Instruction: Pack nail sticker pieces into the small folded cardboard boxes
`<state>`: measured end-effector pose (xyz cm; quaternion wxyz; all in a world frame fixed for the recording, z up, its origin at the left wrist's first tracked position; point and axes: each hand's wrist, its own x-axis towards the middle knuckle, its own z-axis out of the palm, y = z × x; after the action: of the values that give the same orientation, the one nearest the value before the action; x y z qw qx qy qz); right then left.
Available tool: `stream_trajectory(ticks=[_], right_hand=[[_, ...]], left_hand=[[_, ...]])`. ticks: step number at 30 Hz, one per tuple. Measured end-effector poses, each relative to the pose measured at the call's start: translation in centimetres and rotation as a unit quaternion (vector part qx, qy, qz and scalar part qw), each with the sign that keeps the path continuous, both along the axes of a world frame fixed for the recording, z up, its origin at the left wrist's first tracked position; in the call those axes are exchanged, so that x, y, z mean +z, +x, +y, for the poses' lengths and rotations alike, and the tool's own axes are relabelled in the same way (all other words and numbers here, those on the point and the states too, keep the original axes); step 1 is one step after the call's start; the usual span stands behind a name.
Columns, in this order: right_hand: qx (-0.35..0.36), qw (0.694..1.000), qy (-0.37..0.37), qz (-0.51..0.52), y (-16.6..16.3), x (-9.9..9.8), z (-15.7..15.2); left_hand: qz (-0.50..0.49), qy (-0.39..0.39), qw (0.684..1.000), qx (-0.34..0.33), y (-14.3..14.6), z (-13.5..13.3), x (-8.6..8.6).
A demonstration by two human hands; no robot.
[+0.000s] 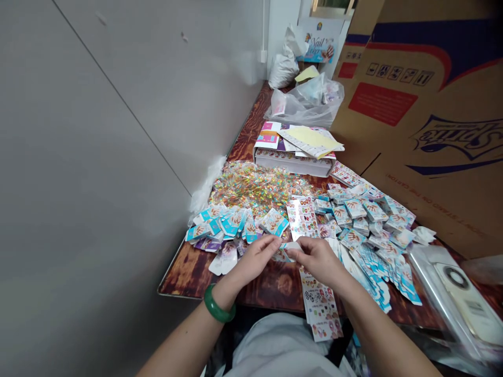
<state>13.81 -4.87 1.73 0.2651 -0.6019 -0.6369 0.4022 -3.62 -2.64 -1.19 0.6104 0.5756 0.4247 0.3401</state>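
Observation:
Between both hands, close to the table's front edge, is a small blue-and-white printed card box (282, 255). My left hand (258, 256) pinches its left side, and my right hand (315, 257) grips a white flap on the right. The fingers cover much of it. Just behind lies a sheet of nail stickers (302, 217); another sticker sheet (321, 303) hangs over the front edge below my right hand. To the left are loose blue and white card boxes (236, 220). On the right are a heap of small boxes (361, 212) and a fan of flat blue cartons (379, 275).
A pile of small clear packets with colourful contents (259, 183) spreads behind the hands. Beyond it sits a stack of printed sheets (294, 159), then plastic bags (306, 99). A tall cardboard carton (393, 141) borders the right; a grey wall (118, 157) borders the left. A phone (466, 298) lies at right.

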Motion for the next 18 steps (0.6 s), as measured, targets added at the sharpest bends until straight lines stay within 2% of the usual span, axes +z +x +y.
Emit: stream_trajectory(ticks=[2,6,10,12,14,16,18], right_hand=[[0.017,0.997,0.05,-0.063,0.3,0.1,0.1],[0.075,0.989,0.074,-0.107,0.2,0.8,0.2],[0.076,0.988,0.078,-0.111,-0.1,1.1,0.3],[0.057,0.995,0.061,-0.059,0.1,0.8,0.5],[0.043,0.997,0.006,0.059,0.7,0.3,0.7],[0.027,0.978,-0.066,0.197,1.2,-0.4,0.9],[-0.002,0.953,-0.107,0.283,1.5,-1.1,1.0]], left_hand=[[0.022,-0.01,0.999,-0.023,-0.3,0.3,0.4],[-0.017,-0.129,0.989,-0.066,-0.4,0.3,1.0],[-0.048,-0.181,0.981,-0.048,0.4,0.1,1.3],[-0.051,-0.181,0.982,-0.019,0.9,0.1,1.5],[-0.063,-0.188,0.98,0.011,1.2,0.1,1.7],[-0.081,-0.199,0.976,0.032,1.4,0.1,1.9],[-0.096,-0.204,0.973,0.039,1.5,0.1,1.8]])
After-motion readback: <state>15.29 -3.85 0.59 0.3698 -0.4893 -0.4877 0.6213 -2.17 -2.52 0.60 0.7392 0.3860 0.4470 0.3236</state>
